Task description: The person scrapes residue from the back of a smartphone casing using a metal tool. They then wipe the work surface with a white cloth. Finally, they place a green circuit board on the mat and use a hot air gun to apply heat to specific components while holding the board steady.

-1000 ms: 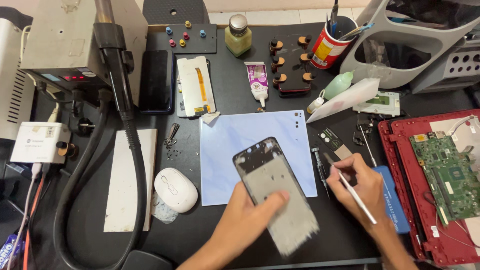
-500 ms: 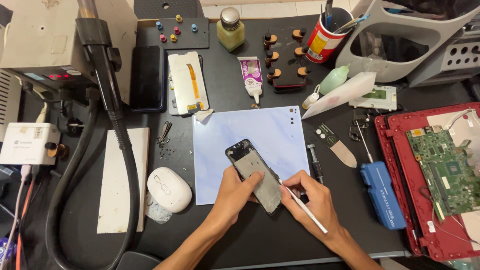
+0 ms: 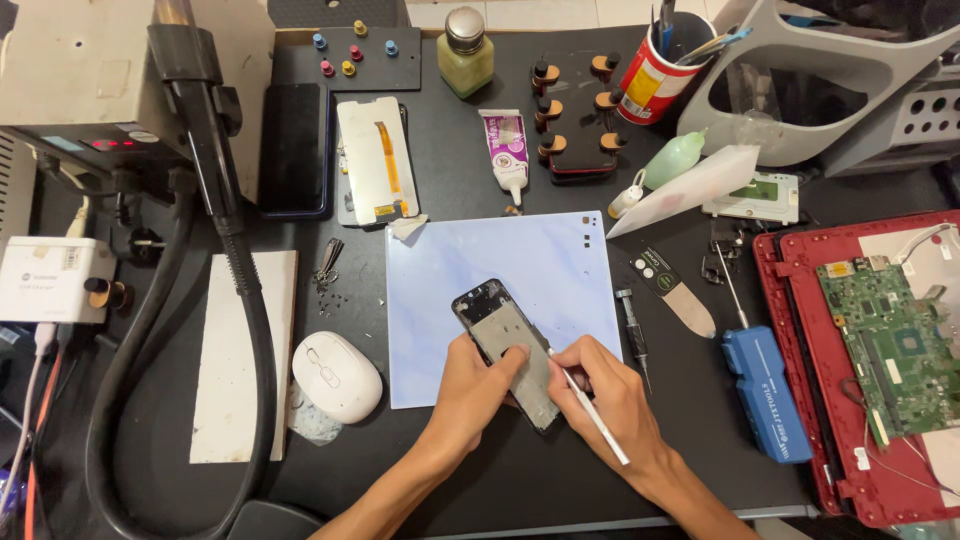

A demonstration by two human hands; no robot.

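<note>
A bare phone frame with a grey inner plate lies tilted on the pale blue mat. My left hand grips its lower left side, thumb on the plate. My right hand holds a thin white tool like a pen, its tip at the frame's right edge. Both forearms come in from the bottom edge.
A white mouse and a white slab sit left. A black hose runs from the grey station. A screen panel, glue tube, screwdriver, blue box and red laptop shell surround the mat.
The phone frame came down from a raised position onto the mat and both hands moved up and left with it. The white tool's tip now meets the frame's edge.
</note>
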